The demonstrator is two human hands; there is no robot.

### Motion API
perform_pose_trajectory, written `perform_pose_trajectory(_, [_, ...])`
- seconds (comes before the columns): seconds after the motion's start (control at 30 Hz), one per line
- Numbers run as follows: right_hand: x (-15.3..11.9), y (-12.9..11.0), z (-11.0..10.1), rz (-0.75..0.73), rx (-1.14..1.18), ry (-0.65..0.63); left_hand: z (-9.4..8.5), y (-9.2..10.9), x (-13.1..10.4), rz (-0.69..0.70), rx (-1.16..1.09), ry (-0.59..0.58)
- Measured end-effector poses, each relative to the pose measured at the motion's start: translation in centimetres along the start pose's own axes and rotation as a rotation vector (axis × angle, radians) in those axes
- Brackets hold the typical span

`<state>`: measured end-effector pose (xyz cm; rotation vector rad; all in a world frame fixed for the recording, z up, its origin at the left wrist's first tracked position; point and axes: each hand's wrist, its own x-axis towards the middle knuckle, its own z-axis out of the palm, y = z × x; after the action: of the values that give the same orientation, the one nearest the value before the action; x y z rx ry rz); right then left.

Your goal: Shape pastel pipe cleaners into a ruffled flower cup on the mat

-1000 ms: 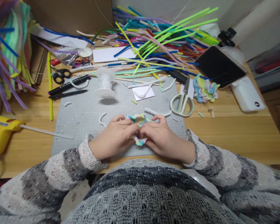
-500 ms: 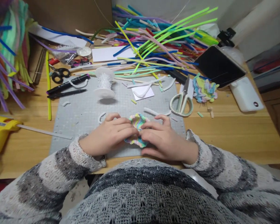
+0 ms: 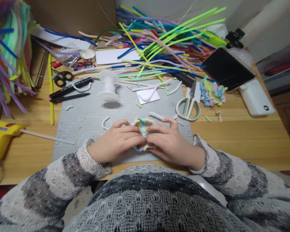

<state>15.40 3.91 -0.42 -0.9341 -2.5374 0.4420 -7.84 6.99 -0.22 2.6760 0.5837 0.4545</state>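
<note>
Between my hands, over the near part of the grey cutting mat, is a pastel striped pipe-cleaner piece with a wavy edge. My left hand grips it from the left, fingers closed over its middle. From the right, my right hand has its thumb and fingers closed on the same piece, the index fingertip almost meeting the left fingers. The hands cover much of its middle and sides. White pipe-cleaner offcuts lie just beyond the hands.
White-handled scissors lie at the mat's right edge beside a second pastel pipe-cleaner piece. A spool stands on the mat. The yellow glue gun is at left. Pipe cleaners heap at the back, near a phone.
My left hand has shifted slightly right, closer to my right hand. The pastel piece looks narrower and more bunched between the fingers.
</note>
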Motion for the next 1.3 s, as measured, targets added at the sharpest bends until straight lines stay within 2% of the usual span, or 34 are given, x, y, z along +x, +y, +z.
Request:
perform_pose_trajectory(0.17, [0.0,-0.5,0.6,0.069,0.039,0.055,0.3,0.1,0.5,-0.088,-0.011,0.047])
perform_pose_trajectory(0.4, [0.6,-0.6,0.7,0.206,0.122,0.012,0.4,-0.3,1.3,-0.175,-0.049,0.03])
perform_pose_trajectory(0.53, [0.7,0.5,0.1,0.121,0.145,-0.015,0.2,-0.4,1.1,-0.121,-0.074,0.011])
perform_pose_trajectory(0.63, [0.8,1.8,-0.9,-0.02,0.134,-0.092,-0.1,-0.4,0.6,-0.055,-0.036,0.004])
perform_pose_trajectory(0.7, [0.8,2.3,-1.6,-0.062,0.112,-0.153,-0.1,-0.4,0.2,-0.031,0.002,0.02])
perform_pose_trajectory(0.8, [0.6,2.0,-1.8,-0.07,0.086,-0.176,0.0,-0.1,0.0,0.003,0.042,0.039])
perform_pose_trajectory(0.97, [0.2,1.1,-0.7,-0.084,0.03,-0.099,0.3,0.5,0.1,0.081,0.104,0.029])
perform_pose_trajectory(1.17, [0.0,1.0,-0.3,-0.07,0.055,-0.055,0.3,0.4,-0.1,0.084,0.072,0.003])
perform_pose_trajectory(1.3, [0.2,0.6,-0.4,0.018,0.129,-0.066,0.6,0.3,-0.1,0.025,0.025,0.023])
